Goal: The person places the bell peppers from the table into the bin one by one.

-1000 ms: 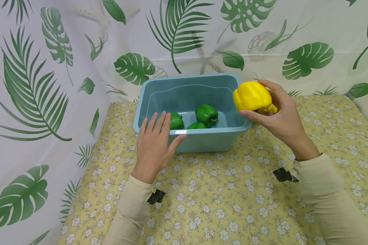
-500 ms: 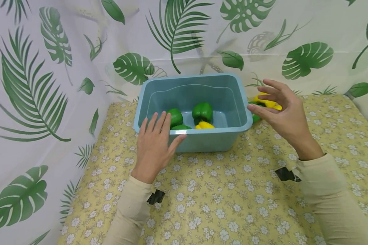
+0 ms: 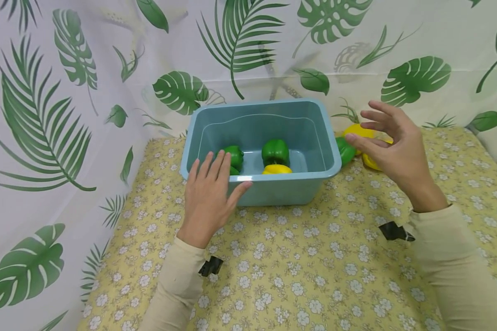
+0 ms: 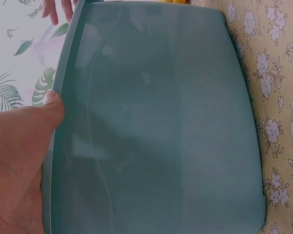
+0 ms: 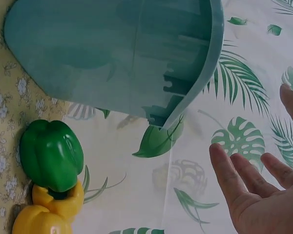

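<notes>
A blue-grey plastic bin [image 3: 281,191] stands on the table. My left hand [image 3: 205,197] rests on its near rim, fingers straight over the edge and thumb on the outer side. Inside lie a green bell pepper [image 3: 275,151], a yellow one [image 3: 277,169] partly behind the front wall, and more green pepper [image 3: 237,158] partly hidden by my left fingers. My right hand [image 3: 401,147] is raised right of the bin, fingers spread and holding nothing. Behind and below it lie a green bell pepper [image 5: 52,155] and yellow bell peppers [image 5: 41,222].
A yellow floral cloth [image 3: 281,276] covers the table. White leaf-printed sheeting [image 3: 356,59] hangs behind the bin and along the left side. Black clips [image 3: 393,231] sit at both sleeves.
My right hand has let the yellow bell pepper go into the bin and moved right, away from the rim. Peppers in the bin shifted slightly. The left hand stayed put.
</notes>
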Motion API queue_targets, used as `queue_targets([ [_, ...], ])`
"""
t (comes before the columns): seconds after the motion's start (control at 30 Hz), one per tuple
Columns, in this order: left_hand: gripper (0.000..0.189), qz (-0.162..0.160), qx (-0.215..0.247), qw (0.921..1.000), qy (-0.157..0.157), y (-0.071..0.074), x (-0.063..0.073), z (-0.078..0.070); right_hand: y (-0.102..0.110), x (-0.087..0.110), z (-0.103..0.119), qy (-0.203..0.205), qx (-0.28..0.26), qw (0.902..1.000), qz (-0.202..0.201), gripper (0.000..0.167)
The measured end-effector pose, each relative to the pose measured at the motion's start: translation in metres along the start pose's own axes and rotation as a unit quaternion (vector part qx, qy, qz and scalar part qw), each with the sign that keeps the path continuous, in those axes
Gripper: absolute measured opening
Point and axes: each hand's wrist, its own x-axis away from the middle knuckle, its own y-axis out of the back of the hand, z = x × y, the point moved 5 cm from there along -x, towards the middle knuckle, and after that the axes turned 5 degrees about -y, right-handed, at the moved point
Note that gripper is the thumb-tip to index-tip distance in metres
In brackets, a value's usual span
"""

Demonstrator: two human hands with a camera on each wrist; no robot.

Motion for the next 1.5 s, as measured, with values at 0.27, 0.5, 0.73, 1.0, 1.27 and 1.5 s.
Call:
queue_targets([
  [0.27, 0.079, -0.005, -0.001, 1.0000, -0.001, -0.001, 0.000, 0.000, 0.008, -0.009, -0.016, -0.020, 0.036, 0.9991, 0.012, 0.073],
  [0.5, 0.078, -0.016, -0.002, 0.9999, -0.004, 0.000, 0.000, 0.000, 0.015, -0.015, -0.036, -0.049, 0.104, 0.9926, 0.039, 0.078],
  [0.73, 0.078, -0.004, 0.002, 1.0000, 0.004, -0.001, 0.001, 0.001, 0.021, -0.019, -0.056, -0.074, 0.152, 0.9840, 0.056, 0.083],
  [1.0, 0.078, 0.003, 0.002, 1.0000, 0.007, -0.003, 0.001, 0.002, 0.027, -0.021, -0.075, -0.100, 0.207, 0.9711, 0.062, 0.089],
  [1.27, 0.079, 0.001, 0.000, 1.0000, 0.004, -0.003, 0.001, 0.002, 0.031, -0.022, -0.097, -0.133, 0.254, 0.9547, 0.082, 0.096],
  [1.5, 0.079, -0.005, -0.001, 1.0000, 0.002, -0.002, 0.001, 0.002, 0.033, -0.020, -0.114, -0.147, 0.268, 0.9468, 0.101, 0.100],
])
